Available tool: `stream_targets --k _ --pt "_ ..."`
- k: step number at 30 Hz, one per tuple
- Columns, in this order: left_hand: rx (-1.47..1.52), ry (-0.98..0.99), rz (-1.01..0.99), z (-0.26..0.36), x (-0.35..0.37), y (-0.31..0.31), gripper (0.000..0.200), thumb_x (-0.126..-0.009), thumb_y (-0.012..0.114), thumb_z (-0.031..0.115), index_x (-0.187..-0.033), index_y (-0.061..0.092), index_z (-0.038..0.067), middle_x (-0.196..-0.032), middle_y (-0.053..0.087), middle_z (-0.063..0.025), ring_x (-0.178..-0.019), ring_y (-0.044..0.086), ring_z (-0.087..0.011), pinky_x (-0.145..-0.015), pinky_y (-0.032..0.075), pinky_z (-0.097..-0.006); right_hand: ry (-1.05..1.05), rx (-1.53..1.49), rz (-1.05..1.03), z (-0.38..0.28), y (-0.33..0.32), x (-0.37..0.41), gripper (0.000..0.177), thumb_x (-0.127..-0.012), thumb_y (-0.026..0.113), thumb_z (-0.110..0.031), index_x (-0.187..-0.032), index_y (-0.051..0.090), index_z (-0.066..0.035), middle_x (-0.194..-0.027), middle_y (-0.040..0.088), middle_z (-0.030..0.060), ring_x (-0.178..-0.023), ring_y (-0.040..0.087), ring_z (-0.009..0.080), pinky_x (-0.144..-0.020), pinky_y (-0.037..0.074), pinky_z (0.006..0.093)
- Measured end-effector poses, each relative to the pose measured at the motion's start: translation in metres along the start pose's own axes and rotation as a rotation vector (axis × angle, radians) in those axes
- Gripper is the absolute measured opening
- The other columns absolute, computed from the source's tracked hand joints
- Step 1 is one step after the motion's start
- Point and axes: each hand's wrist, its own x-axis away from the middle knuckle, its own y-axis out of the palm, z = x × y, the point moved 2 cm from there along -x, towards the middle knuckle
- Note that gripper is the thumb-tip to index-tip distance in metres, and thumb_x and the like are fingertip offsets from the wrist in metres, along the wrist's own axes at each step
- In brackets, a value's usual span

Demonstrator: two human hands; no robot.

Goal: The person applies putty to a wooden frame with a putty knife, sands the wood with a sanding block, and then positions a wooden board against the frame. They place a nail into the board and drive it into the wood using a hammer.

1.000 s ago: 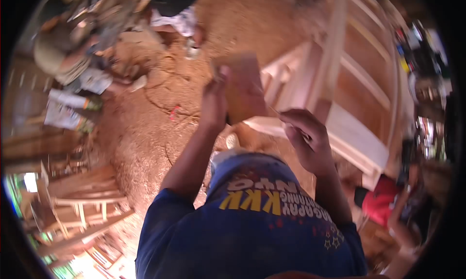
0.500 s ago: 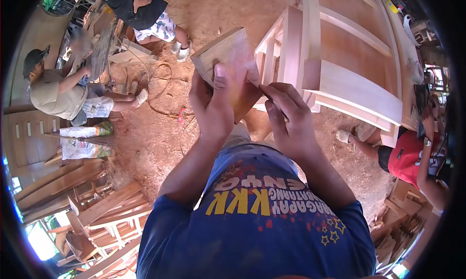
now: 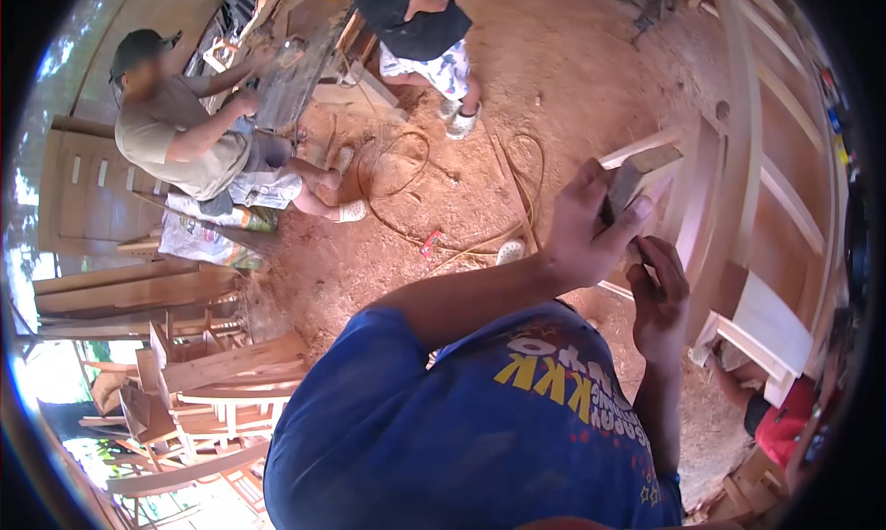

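My left hand point(image 3: 595, 226) grips a flat wooden block point(image 3: 648, 161), its thumb across the near face and its fingers around the far side. The block's upper edge is pale tan, and the side toward my fingers lies in dark shade. Just below and to the right, my right hand point(image 3: 661, 295) is closed with bent fingers around a slim hand tool point(image 3: 635, 251). Only a small brownish part of that tool shows, so its exact kind is hidden. Both hands are close together, in front of a pale wooden frame.
A large wooden cabinet frame point(image 3: 752, 142) stands at right. A person in a cap point(image 3: 185, 129) works at a board at left, and another in black point(image 3: 411, 13) stands beyond. A red-shirted person point(image 3: 784, 424) is low right. A hose point(image 3: 369, 198) coils on the ground; stacked wood point(image 3: 231, 364) lies left.
My view has turned left, so hands and block now appear farther right. The block has tilted to show more of its edge. Both hands keep their hold.
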Motion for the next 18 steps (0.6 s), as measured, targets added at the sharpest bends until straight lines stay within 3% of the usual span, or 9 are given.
stream_targets --k 1,4,7,8,10,12,13,18 --pt "0.111 -0.067 0.026 -0.013 -0.010 -0.006 0.034 -0.105 0.066 0.032 -0.108 0.066 -0.003 -0.086 0.058 -0.0061 -0.075 0.060 -0.0123 -0.061 0.048 -0.0309 0.052 0.026 0.013 -0.002 0.010 -0.011 0.033 -0.098 0.060 0.007 -0.130 0.066 0.005 -0.128 0.063 0.0148 -0.118 0.063 0.0217 -0.085 0.055 0.0272" --pt "0.006 0.028 -0.015 -0.020 -0.040 -0.023 0.037 -0.105 0.065 0.035 -0.107 0.062 -0.001 -0.085 0.060 -0.0064 -0.073 0.061 -0.0121 -0.061 0.049 -0.0289 0.046 0.044 0.100 0.003 0.018 -0.030 0.030 -0.100 0.059 0.002 -0.129 0.066 0.007 -0.129 0.063 0.0159 -0.117 0.063 0.0219 -0.083 0.055 0.0282" --pt "0.309 -0.186 -0.219 -0.033 -0.064 -0.022 0.045 -0.106 0.063 0.042 -0.114 0.057 -0.002 -0.082 0.064 -0.0057 -0.069 0.063 -0.0114 -0.059 0.050 -0.0273 0.191 -0.060 0.298 -0.008 0.032 -0.033 0.031 -0.106 0.056 -0.006 -0.134 0.063 0.006 -0.132 0.062 0.0148 -0.117 0.062 0.0230 -0.085 0.058 0.0316" --pt "0.294 -0.169 -0.218 -0.031 -0.067 -0.022 0.044 -0.105 0.064 0.041 -0.114 0.058 -0.001 -0.083 0.063 -0.0071 -0.070 0.063 -0.0144 -0.061 0.050 -0.0302 0.232 -0.100 0.360 -0.009 0.034 -0.034 0.032 -0.107 0.056 -0.007 -0.135 0.063 0.005 -0.133 0.062 0.0144 -0.117 0.062 0.0232 -0.085 0.058 0.0322" --pt "0.263 -0.134 -0.216 -0.025 -0.073 -0.024 0.041 -0.104 0.065 0.039 -0.115 0.060 -0.001 -0.086 0.061 -0.0099 -0.073 0.062 -0.0202 -0.064 0.050 -0.0358 0.248 -0.061 0.377 -0.011 0.034 -0.034 0.033 -0.108 0.054 -0.009 -0.137 0.061 0.005 -0.134 0.061 0.0132 -0.116 0.063 0.0228 -0.084 0.060 0.0323" --pt "0.108 0.077 -0.128 -0.014 -0.074 -0.024 0.039 -0.101 0.068 0.036 -0.116 0.063 0.000 -0.089 0.058 -0.0133 -0.075 0.061 -0.0264 -0.067 0.049 -0.0409 0.247 -0.067 0.402 -0.016 0.034 -0.038 0.034 -0.107 0.055 -0.009 -0.137 0.061 0.005 -0.134 0.061 0.0130 -0.116 0.063 0.0224 -0.084 0.060 0.0319" --pt "0.171 0.008 -0.164 -0.013 -0.072 -0.022 0.039 -0.097 0.070 0.034 -0.119 0.065 0.001 -0.092 0.054 -0.0174 -0.079 0.058 -0.0340 -0.071 0.046 -0.0465 0.239 -0.099 0.387 -0.017 0.032 -0.038 0.034 -0.107 0.056 -0.009 -0.138 0.060 0.005 -0.134 0.061 0.0128 -0.116 0.063 0.0221 -0.084 0.060 0.0320" --pt "0.108 0.041 -0.206 0.006 -0.068 -0.010 0.043 -0.096 0.071 0.038 -0.119 0.067 0.002 -0.094 0.057 -0.0177 -0.080 0.062 -0.0338 -0.072 0.048 -0.0449 0.129 -0.148 0.275 -0.019 0.017 -0.026 0.035 -0.106 0.056 -0.006 -0.140 0.058 0.004 -0.132 0.062 0.0124 -0.116 0.063 0.0209 -0.085 0.060 0.0333"
